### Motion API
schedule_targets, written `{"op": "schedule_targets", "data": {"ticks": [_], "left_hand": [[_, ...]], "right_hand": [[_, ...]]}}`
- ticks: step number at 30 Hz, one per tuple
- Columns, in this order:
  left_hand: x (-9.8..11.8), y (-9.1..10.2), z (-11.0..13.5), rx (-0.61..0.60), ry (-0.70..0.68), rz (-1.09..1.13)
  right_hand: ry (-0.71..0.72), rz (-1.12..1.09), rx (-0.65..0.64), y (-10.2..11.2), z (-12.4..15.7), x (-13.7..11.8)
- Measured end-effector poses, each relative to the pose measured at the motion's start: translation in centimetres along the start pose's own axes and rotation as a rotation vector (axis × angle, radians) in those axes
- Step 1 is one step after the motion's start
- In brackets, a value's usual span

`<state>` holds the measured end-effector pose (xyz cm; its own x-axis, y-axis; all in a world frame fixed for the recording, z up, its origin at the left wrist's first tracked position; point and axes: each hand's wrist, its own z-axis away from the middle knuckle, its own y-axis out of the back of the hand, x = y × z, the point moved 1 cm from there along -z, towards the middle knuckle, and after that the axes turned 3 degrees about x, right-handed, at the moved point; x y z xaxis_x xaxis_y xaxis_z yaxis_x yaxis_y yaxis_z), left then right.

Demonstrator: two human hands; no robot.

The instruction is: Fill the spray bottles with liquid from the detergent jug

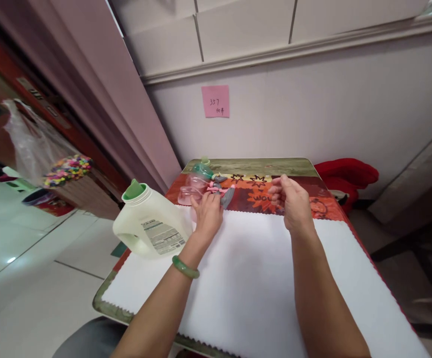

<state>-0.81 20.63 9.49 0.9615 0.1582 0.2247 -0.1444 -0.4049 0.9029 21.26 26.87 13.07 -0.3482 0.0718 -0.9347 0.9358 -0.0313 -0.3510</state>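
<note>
My left hand, below a green bangle, is closed around the neck area of a clear pink spray bottle lying on its side. My fingers partly hide the bottle; its grey and pink trigger head shows beyond them. Just behind lies a clear green spray bottle with a grey trigger. Another pink bottle body shows between them. Raised over the table's right side, my right hand has its fingers curled in towards the thumb, with nothing visible in it.
A pale green detergent jug with its mouth uncapped stands left of my left hand. A white scalloped mat covers much of the patterned table. A pink note is on the wall; a red cloth item sits beyond the right edge.
</note>
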Motion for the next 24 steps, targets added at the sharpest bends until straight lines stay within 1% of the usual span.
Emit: {"op": "schedule_targets", "data": {"ticks": [2, 3, 5, 7, 9, 10, 13, 16, 19, 20, 22, 24], "left_hand": [[1.6, 1.0, -0.1, 0.051, -0.011, 0.22], [2.3, 1.4, -0.3, 0.07, -0.004, 0.359], [3.4, 1.5, -0.5, 0.08, 0.026, 0.623], [4.0, 0.9, -0.5, 0.063, 0.046, 0.803], [4.3, -0.2, -0.1, 0.039, 0.044, 0.879], [4.4, -0.8, 0.2, 0.027, 0.037, 0.891], [4.3, -2.8, 1.6, 0.007, 0.026, 0.919], [4.3, -5.1, 3.4, 0.061, 0.065, 1.003], [4.6, -7.5, 5.1, 0.217, 0.199, 1.025], [4.7, -8.2, 5.5, 0.271, 0.262, 1.01], [5.0, -9.4, 6.2, 0.337, 0.37, 0.977], [5.3, -10.0, 6.4, 0.335, 0.408, 0.961]], "right_hand": [[-0.007, 0.053, -0.045, 0.1, -0.2, 0.5], [-0.008, 0.092, -0.094, 0.1, -0.2, 0.8], [0.003, 0.189, -0.245, 0.2, -0.3, 1.5], [0.02, 0.279, -0.424, 0.3, -0.2, 2.2], [0.021, 0.336, -0.578, 0.3, -0.1, 2.9], [0.018, 0.349, -0.632, 0.3, 0.0, 3.2], [0.015, 0.363, -0.735, 0.1, 0.2, 3.8], [0.013, 0.406, -0.757, -0.4, 0.3, 4.1], [0.029, 0.489, -0.718, -1.3, 0.6, 4.5], [0.035, 0.523, -0.688, -1.7, 0.7, 4.6], [0.055, 0.605, -0.574, -2.4, 1.0, 5.0], [0.086, 0.705, -0.43, -2.9, 1.2, 5.5]]}}
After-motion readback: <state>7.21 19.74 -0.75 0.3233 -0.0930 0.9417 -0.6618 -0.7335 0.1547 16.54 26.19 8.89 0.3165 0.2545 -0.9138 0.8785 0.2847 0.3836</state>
